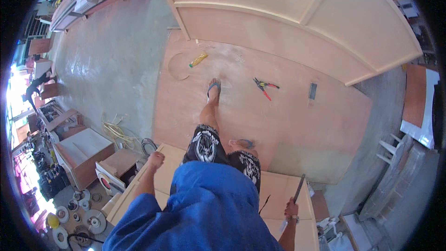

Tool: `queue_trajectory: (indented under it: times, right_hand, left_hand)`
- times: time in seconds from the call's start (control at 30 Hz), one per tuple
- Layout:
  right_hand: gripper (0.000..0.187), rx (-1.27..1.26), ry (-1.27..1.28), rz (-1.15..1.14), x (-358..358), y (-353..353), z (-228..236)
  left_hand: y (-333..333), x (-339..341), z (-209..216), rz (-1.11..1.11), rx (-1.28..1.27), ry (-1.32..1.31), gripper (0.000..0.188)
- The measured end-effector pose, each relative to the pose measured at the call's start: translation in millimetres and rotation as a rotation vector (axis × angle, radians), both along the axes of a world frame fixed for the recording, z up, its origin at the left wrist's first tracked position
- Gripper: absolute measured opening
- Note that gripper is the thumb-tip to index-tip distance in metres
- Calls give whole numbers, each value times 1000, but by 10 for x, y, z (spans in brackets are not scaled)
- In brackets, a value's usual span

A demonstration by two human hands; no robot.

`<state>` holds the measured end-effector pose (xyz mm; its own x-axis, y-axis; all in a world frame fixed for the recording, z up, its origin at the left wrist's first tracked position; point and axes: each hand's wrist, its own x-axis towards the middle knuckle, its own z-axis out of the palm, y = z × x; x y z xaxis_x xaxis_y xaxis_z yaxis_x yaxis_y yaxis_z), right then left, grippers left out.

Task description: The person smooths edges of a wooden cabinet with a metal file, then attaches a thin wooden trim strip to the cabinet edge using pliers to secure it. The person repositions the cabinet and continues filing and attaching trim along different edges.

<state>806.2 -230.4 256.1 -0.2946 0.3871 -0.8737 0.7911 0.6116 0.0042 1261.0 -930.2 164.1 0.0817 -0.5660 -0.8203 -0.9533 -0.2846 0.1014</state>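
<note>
My right hand (pixel 291 208) is closed round a long dark, narrow bar-like tool (pixel 299 188) that points forward; its exact kind is too small to make out. Below that hand lies a pale framed wooden panel (pixel 274 183), which also runs behind my legs to the left. My left hand (pixel 157 159) hangs over the panel's left part in a loose fist, with nothing visible in it. On the pinkish board (pixel 186 111) ahead lie red-handled pliers (pixel 265 87), a bottle of yellow liquid (pixel 198 59) with a green cap, and a small grey rectangular piece (pixel 313 91).
A large framed wooden panel (pixel 288 37) stands across the far side. Coiled cable (pixel 147 147) and pale hoses (pixel 118 130) lie left, near cabinet boxes (pixel 83 153) and several round discs (pixel 95 221). Plastic-wrapped pieces (pixel 395 176) line the right. A thin hoop (pixel 176 67) lies on the board.
</note>
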Motion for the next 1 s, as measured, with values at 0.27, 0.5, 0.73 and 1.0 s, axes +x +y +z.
queue_trajectory:
  times: [0.27, 0.5, 0.73, 1.0]
  right_hand:
    - [45, -42, 429, 747, -1301, -4101, 250]
    - [35, 85, 202, 901, -1933, -5397, -598]
    - [38, 8, -10, 1177, -2414, -5331, -2960]
    - [38, 81, 171, 192, -2204, -4193, -4367]
  left_hand:
    - [-1936, -1828, -2691, -716, 139, 94, 30]
    - [-3261, -2685, -4979, -915, 338, -235, 44]
    - [-3410, -2619, -6122, -770, 32, -242, 67]
    - [-2851, -2449, -5312, -997, -352, 153, 31]
